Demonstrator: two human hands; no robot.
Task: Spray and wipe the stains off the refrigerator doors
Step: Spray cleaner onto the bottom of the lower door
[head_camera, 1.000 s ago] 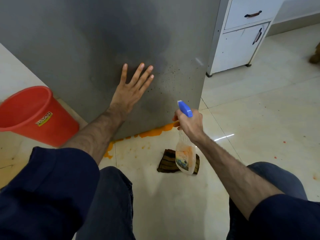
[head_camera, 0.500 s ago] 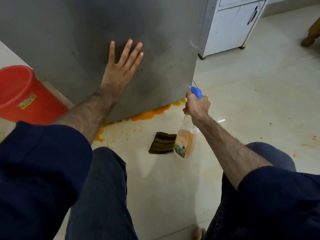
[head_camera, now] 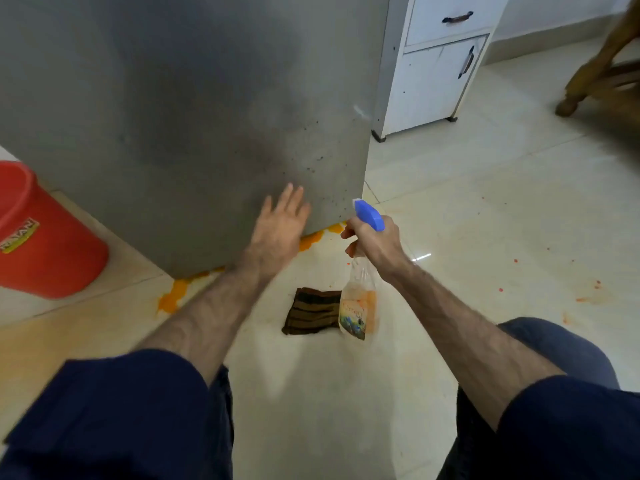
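Note:
The grey refrigerator door fills the upper left, with small dark specks near its lower right corner. My left hand is blurred, with straight fingers, low on the door near its bottom edge. My right hand grips the neck of a clear spray bottle with a blue nozzle that points at the door's lower right corner. A brown striped cloth lies on the floor tiles below the bottle. An orange spill runs along the floor under the door's bottom edge.
A red bucket stands on the floor at the left. A white cabinet with dark handles stands right of the refrigerator. A wooden chair leg is at the far right. Small red and orange spots mark the tiles.
My left hand has slid down the door from its middle to near the bottom edge. My right hand still holds the spray bottle aimed at the lower right corner.

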